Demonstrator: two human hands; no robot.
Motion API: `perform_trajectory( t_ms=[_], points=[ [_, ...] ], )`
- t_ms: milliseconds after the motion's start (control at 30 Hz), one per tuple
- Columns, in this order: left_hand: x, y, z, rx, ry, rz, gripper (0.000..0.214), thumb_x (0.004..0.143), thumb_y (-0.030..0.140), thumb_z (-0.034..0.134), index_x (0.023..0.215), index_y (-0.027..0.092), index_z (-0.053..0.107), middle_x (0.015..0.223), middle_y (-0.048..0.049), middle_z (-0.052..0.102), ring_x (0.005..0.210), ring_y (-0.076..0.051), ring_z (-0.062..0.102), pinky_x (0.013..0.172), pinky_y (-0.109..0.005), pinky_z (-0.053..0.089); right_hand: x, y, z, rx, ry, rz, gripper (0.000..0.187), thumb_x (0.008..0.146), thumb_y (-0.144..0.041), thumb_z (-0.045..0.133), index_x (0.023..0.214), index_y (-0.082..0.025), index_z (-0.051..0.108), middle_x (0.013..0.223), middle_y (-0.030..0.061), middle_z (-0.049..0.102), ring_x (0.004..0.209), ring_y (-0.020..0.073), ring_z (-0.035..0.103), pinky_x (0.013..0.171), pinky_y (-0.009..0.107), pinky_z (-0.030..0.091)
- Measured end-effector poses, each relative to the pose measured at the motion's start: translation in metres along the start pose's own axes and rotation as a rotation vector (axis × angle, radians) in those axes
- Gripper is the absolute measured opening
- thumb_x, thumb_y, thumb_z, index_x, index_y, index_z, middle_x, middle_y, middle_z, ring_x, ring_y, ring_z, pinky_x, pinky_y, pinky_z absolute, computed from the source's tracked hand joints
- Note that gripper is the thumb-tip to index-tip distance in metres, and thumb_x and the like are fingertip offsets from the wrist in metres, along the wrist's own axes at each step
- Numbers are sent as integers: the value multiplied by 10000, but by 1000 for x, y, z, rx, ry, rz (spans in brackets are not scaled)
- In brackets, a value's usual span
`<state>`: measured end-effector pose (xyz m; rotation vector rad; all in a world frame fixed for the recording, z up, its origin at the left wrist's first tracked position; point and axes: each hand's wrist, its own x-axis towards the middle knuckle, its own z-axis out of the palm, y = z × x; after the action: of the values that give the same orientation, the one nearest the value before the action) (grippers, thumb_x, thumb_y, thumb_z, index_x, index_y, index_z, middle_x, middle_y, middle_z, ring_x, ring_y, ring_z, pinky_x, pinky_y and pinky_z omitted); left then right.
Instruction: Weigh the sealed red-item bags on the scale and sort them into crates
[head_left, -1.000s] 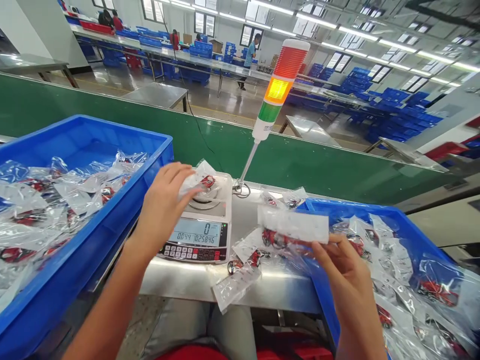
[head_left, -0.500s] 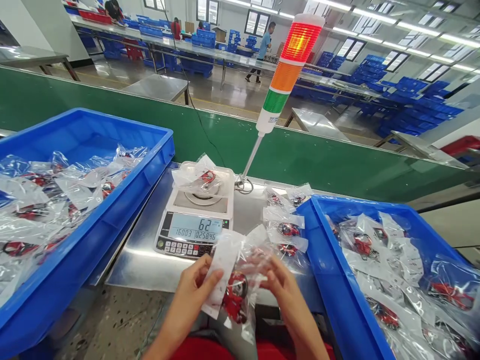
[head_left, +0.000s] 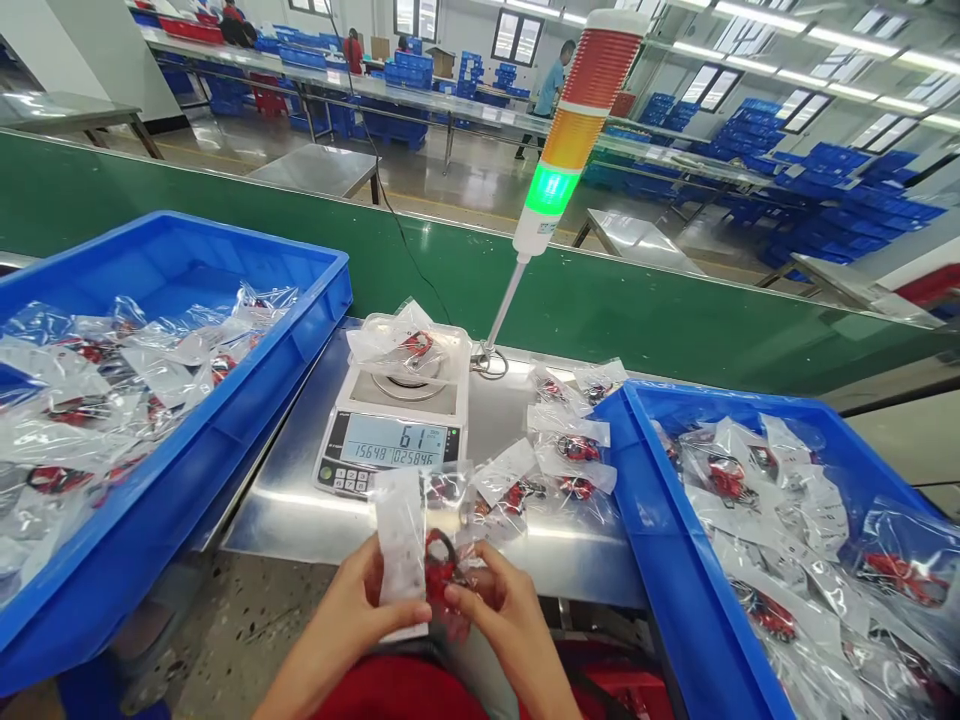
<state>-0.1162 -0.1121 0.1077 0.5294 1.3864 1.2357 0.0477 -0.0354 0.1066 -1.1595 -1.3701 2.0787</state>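
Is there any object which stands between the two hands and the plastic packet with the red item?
Nothing visible stands in the way: the left hand holds the plastic packet by its white strip, and the right hand holds it at the red item.

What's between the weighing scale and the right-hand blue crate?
In the head view, several clear packets with red-and-black contents lie on the metal tabletop; toward the back, the signal tower's foot stands beside the scale.

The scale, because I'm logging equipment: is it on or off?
On: the scale has a lit display reading 61 on top, with a plastic bag lying above.
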Motion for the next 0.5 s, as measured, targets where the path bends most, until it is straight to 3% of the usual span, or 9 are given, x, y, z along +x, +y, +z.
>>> perform_trajectory(
  t_ms=[133,233,333,500],
  points=[
    [-9,8,8,-54,145,54,693,591,451,910,1172,163,667,1158,-133,751,1107,-335,698,982,-410,559,2,-6,1,41,16,-15,555,724,-685,782,984,-221,626,534,-28,648,461,164,587,478,256,460],
    [-13,17,12,-40,254,72,677,624,445,889,1197,174,651,1178,-125,746,1113,-319,701,977,-396,571,2,-15,5,40,13,-55,508,755,-693,752,866,-211,635,561,-6,651,511,167,613,526,270,485],
    [-15,23,12,-30,271,66,704,645,438,874,1251,171,637,1245,-136,725,1120,-313,702,952,-379,588,-1,-25,8,5,-6,-76,454,769,-643,767,721,-211,638,626,15,675,564,165,626,566,277,505],
    [-18,36,8,-62,260,57,653,618,425,884,1175,155,673,1188,-132,754,1084,-319,722,928,-380,605,-7,-30,6,-85,-34,-90,440,803,-642,734,739,-209,689,693,26,702,664,181,663,631,278,525]
  ],
)
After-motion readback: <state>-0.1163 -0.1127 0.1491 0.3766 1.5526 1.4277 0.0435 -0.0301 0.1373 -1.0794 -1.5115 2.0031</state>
